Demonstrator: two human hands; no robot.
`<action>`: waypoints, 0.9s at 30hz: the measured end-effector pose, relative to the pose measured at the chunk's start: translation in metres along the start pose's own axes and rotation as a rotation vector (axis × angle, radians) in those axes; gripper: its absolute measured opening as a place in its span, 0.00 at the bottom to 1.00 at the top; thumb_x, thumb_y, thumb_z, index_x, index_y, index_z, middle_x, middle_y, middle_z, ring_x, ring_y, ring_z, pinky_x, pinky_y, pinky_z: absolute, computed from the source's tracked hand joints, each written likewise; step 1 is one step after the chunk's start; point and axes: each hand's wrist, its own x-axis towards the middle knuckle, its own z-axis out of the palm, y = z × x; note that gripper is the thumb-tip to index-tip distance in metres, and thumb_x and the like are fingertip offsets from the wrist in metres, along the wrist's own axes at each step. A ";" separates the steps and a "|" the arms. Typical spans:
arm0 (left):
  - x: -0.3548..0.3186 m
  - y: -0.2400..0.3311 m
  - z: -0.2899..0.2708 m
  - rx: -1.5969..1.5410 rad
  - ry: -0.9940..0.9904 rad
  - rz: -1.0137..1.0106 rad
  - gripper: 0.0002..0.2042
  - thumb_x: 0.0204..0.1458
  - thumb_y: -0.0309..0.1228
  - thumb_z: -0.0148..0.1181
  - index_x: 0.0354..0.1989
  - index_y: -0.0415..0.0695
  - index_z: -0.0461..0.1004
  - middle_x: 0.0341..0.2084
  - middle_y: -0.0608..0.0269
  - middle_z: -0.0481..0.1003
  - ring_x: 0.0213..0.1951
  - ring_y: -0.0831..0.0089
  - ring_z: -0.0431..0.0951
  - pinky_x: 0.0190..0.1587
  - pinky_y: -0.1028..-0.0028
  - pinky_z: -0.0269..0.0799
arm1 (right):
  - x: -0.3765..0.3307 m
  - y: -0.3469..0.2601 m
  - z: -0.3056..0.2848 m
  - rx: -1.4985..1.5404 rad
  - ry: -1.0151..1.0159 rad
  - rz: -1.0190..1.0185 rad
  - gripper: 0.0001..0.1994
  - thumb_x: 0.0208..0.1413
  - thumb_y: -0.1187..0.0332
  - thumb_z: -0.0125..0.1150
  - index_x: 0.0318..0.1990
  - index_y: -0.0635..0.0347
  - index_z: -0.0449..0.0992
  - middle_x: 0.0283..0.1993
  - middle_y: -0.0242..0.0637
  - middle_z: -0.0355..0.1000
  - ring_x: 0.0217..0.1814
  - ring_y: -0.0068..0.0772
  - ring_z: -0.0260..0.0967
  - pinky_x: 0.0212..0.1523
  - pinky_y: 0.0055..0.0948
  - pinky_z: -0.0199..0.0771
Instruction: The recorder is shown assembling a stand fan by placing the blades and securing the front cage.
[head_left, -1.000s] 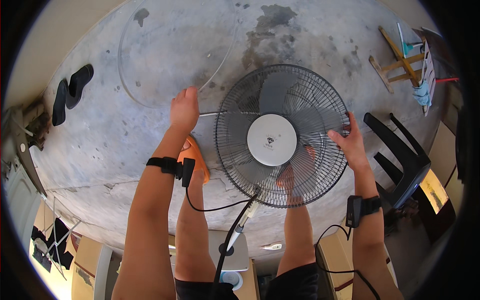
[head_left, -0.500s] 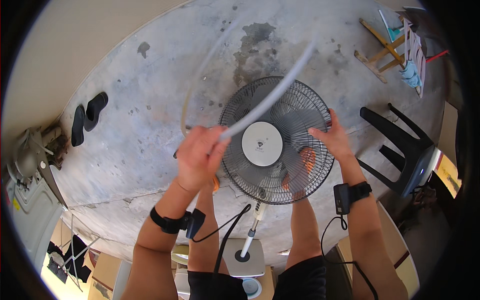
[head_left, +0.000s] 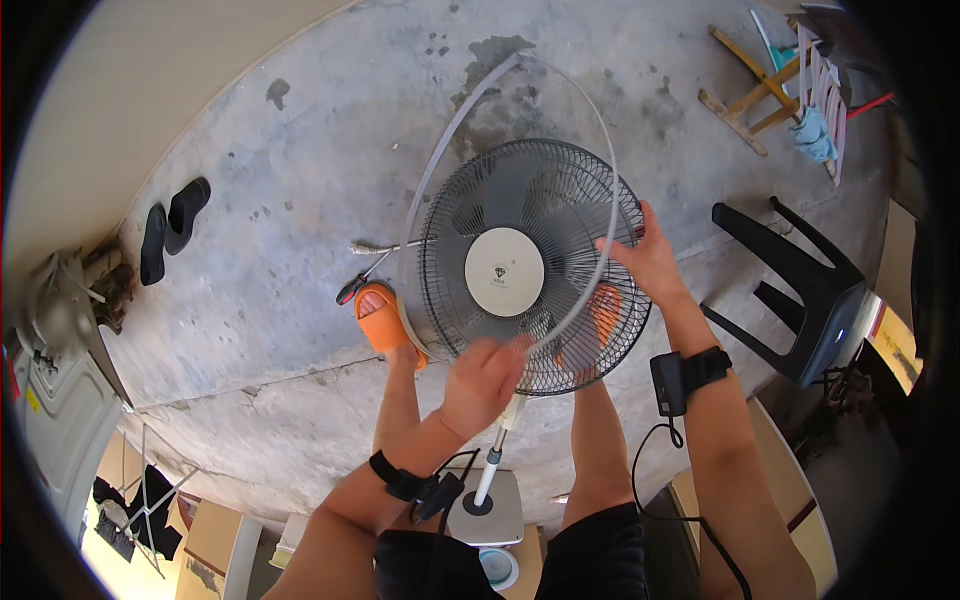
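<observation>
A standing fan (head_left: 505,272) is between my legs, its round dark wire cage tilted up toward me, with a pale disc at its centre. My left hand (head_left: 483,385) is closed on one end of a thin, whitish flexible ring (head_left: 598,272), a band like a fan-cage rim. The band loops up over the cage and past its far edge; its lower left part is faint. On the cage's right edge, my right hand (head_left: 648,260) is gripping the wires, thumb on the front and fingers partly hidden behind.
A screwdriver (head_left: 350,290) and a power plug (head_left: 372,248) lie left of the fan, near my orange slipper (head_left: 380,318). Dark shoes (head_left: 186,216) are farther left. A black stool (head_left: 835,320) lies tipped at right, with a wooden folding frame (head_left: 765,95) beyond.
My left hand has moved down and right, to the cage's lower edge, bringing the band around over the cage. My right hand keeps hold of the cage's right edge.
</observation>
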 end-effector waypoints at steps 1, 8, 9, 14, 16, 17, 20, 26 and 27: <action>0.014 0.002 -0.016 0.071 0.033 -0.011 0.12 0.46 0.24 0.61 0.41 0.41 0.73 0.23 0.60 0.68 0.22 0.66 0.69 0.23 0.72 0.64 | -0.001 -0.004 0.002 -0.025 -0.002 0.028 0.53 0.32 0.53 0.74 0.62 0.73 0.49 0.56 0.57 0.63 0.60 0.47 0.62 0.58 0.33 0.61; 0.101 -0.003 -0.095 0.016 0.205 0.128 0.11 0.47 0.20 0.58 0.41 0.37 0.71 0.27 0.60 0.68 0.28 0.71 0.67 0.30 0.76 0.63 | 0.002 0.003 0.001 -0.027 0.015 0.008 0.51 0.33 0.56 0.74 0.61 0.74 0.51 0.53 0.55 0.66 0.57 0.44 0.64 0.56 0.31 0.63; 0.113 -0.008 -0.099 -0.050 0.193 0.266 0.11 0.46 0.20 0.58 0.40 0.38 0.73 0.28 0.60 0.68 0.29 0.71 0.68 0.29 0.77 0.64 | 0.001 0.000 0.002 -0.022 0.016 0.008 0.51 0.33 0.56 0.74 0.61 0.74 0.51 0.53 0.55 0.66 0.57 0.44 0.64 0.56 0.31 0.63; 0.111 -0.058 -0.125 0.103 0.022 0.441 0.11 0.48 0.22 0.56 0.41 0.40 0.74 0.41 0.55 0.68 0.44 0.60 0.65 0.47 0.66 0.62 | 0.002 0.003 0.003 -0.031 0.005 -0.055 0.49 0.33 0.58 0.75 0.61 0.74 0.52 0.52 0.54 0.68 0.56 0.45 0.65 0.55 0.31 0.64; 0.095 -0.099 -0.130 0.201 -0.045 0.388 0.15 0.48 0.23 0.54 0.46 0.41 0.72 0.48 0.51 0.66 0.51 0.53 0.62 0.53 0.59 0.58 | 0.001 -0.002 0.001 0.027 -0.020 -0.049 0.49 0.33 0.58 0.75 0.61 0.74 0.52 0.52 0.55 0.67 0.56 0.45 0.65 0.55 0.31 0.64; 0.087 -0.123 -0.130 0.499 0.030 0.238 0.17 0.48 0.24 0.54 0.49 0.42 0.70 0.51 0.49 0.64 0.52 0.49 0.61 0.54 0.58 0.58 | 0.001 -0.005 0.004 0.091 -0.049 -0.045 0.49 0.33 0.58 0.75 0.61 0.74 0.52 0.53 0.55 0.66 0.56 0.45 0.65 0.56 0.31 0.64; 0.074 -0.180 -0.116 0.787 0.153 -0.115 0.20 0.49 0.25 0.53 0.53 0.42 0.66 0.56 0.46 0.60 0.55 0.44 0.59 0.56 0.56 0.58 | 0.003 0.007 0.010 0.038 0.022 -0.056 0.50 0.33 0.58 0.75 0.61 0.75 0.51 0.54 0.56 0.65 0.58 0.46 0.64 0.57 0.31 0.63; 0.133 -0.093 -0.005 0.134 -0.022 -0.098 0.19 0.56 0.35 0.50 0.54 0.39 0.65 0.54 0.43 0.63 0.56 0.51 0.63 0.56 0.61 0.59 | -0.001 -0.001 -0.003 -0.008 -0.006 0.026 0.52 0.33 0.56 0.75 0.62 0.75 0.49 0.56 0.59 0.62 0.60 0.48 0.60 0.58 0.32 0.61; 0.142 -0.080 0.016 -0.014 -0.064 -0.110 0.19 0.56 0.36 0.49 0.53 0.38 0.65 0.53 0.43 0.64 0.55 0.51 0.64 0.56 0.62 0.61 | -0.001 -0.003 -0.004 -0.009 -0.005 0.027 0.52 0.33 0.56 0.75 0.62 0.75 0.49 0.56 0.59 0.62 0.60 0.48 0.60 0.58 0.32 0.61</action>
